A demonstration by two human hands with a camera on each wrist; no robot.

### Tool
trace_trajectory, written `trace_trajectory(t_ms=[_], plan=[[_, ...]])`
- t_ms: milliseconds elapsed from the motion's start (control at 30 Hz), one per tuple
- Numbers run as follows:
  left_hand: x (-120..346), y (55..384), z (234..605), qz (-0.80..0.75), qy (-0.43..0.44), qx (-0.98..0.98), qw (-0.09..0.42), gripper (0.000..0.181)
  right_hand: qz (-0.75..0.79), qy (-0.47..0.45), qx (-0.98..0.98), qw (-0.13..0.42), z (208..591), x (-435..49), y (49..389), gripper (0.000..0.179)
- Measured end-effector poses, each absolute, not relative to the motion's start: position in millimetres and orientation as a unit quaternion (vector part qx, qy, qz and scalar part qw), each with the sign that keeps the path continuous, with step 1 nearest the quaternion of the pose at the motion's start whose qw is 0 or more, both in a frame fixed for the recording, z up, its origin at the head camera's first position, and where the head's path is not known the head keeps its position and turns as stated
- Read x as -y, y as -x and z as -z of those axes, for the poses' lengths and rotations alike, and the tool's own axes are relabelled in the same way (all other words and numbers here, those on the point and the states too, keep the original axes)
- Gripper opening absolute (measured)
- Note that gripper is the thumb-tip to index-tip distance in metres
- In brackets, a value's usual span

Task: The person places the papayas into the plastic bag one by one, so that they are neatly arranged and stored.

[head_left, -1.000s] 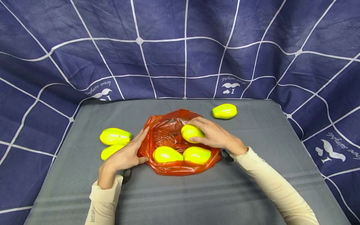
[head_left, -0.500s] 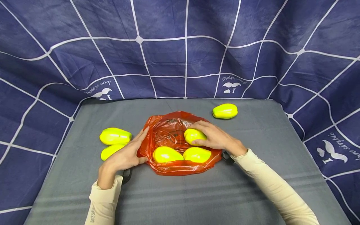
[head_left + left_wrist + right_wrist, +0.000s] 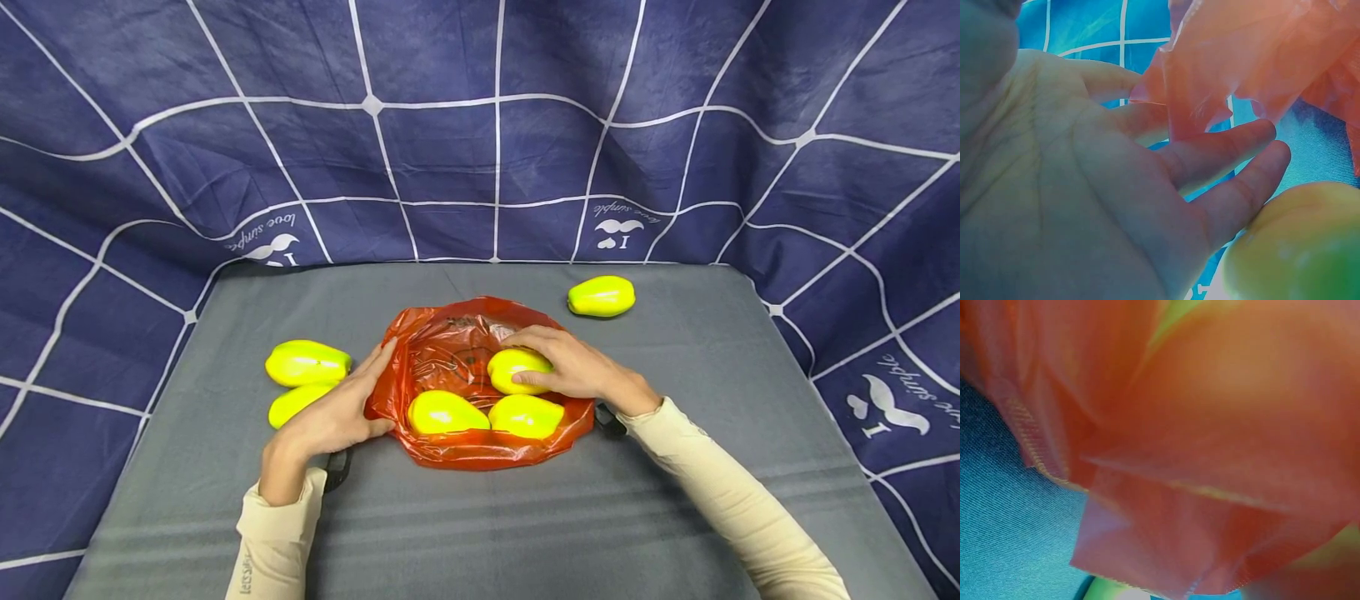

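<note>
A red plastic bag (image 3: 487, 454) lies with its mouth spread wide on the grey-covered table. Two yellow-green papayas, a left one (image 3: 446, 412) and a right one (image 3: 527, 416), rest inside near its front edge. My right hand (image 3: 577, 367) reaches in and grips a third papaya (image 3: 517, 371), just behind the right one. In the right wrist view the bag (image 3: 1210, 431) covers most of the picture and hides the hand. My left hand (image 3: 341, 412) lies against the bag's left side, its fingers (image 3: 1235, 194) extended along the plastic (image 3: 1222, 69) in the left wrist view.
Two more papayas lie left of the bag: a rear one (image 3: 307, 363) and a front one (image 3: 296, 403) partly behind the left hand. Another papaya (image 3: 602, 297) lies at the back right. A blue checked cloth (image 3: 450, 150) hangs behind the table (image 3: 487, 533).
My right hand has moved slightly right and towards me with its papaya, down close to the right papaya in the bag. My left hand has kept its place.
</note>
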State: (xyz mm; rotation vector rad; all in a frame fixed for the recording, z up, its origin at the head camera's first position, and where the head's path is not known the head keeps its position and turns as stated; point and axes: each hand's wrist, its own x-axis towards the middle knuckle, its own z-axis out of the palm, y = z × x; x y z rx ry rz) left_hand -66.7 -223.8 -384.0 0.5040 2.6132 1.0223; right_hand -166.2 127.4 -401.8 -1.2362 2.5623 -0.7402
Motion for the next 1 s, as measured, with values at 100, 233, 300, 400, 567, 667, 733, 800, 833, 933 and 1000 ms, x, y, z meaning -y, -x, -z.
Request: trace_trajectory(t_ms=[100, 233, 300, 400, 567, 667, 733, 800, 833, 933, 1000], plan=[[224.5, 66.6, 383.9, -0.355, -0.174, -0.907, 0.145, 0.104, 0.257, 0.423, -0.863, 0.097, 399.7, -128.1, 166.7, 0.053], [225.1, 66.4, 383.9, -0.355, -0.174, -0.907, 0.143, 0.104, 0.277, 0.433, -0.854, 0.082, 394.4, -130.6, 168.9, 0.048], [225.2, 66.2, 383.8, -0.355, -0.174, -0.908, 0.142, 0.104, 0.287, 0.431, -0.853, 0.068, 391.2, -133.4, 170.5, 0.046], [224.8, 65.9, 383.6, -0.355, -0.173, -0.908, 0.143, 0.103, 0.303, 0.417, -0.855, 0.052, 386.3, -139.4, 173.3, 0.045], [223.2, 65.2, 383.6, -0.358, -0.174, -0.906, 0.144, 0.103, 0.337, 0.382, -0.860, 0.024, 377.4, -153.6, 180.9, 0.043], [222.7, 64.5, 383.6, -0.360, -0.172, -0.906, 0.144, 0.103, 0.344, 0.357, -0.869, 0.005, 375.3, -164.5, 189.2, 0.042], [222.7, 64.3, 383.6, -0.361, -0.171, -0.905, 0.145, 0.103, 0.344, 0.339, -0.876, -0.008, 376.8, -172.9, 197.0, 0.043], [222.5, 64.6, 383.4, -0.361, -0.172, -0.905, 0.144, 0.103, 0.335, 0.319, -0.887, -0.022, 380.5, -181.7, 205.7, 0.043], [222.5, 64.8, 383.4, -0.360, -0.173, -0.905, 0.143, 0.103, 0.330, 0.311, -0.891, -0.029, 383.3, -186.0, 210.4, 0.043], [222.4, 65.5, 383.0, -0.358, -0.176, -0.906, 0.141, 0.103, 0.307, 0.293, -0.904, -0.043, 394.1, -198.9, 223.2, 0.044], [222.3, 65.7, 382.6, -0.357, -0.177, -0.906, 0.141, 0.103, 0.293, 0.281, -0.913, -0.042, 401.0, -206.7, 229.3, 0.046]])
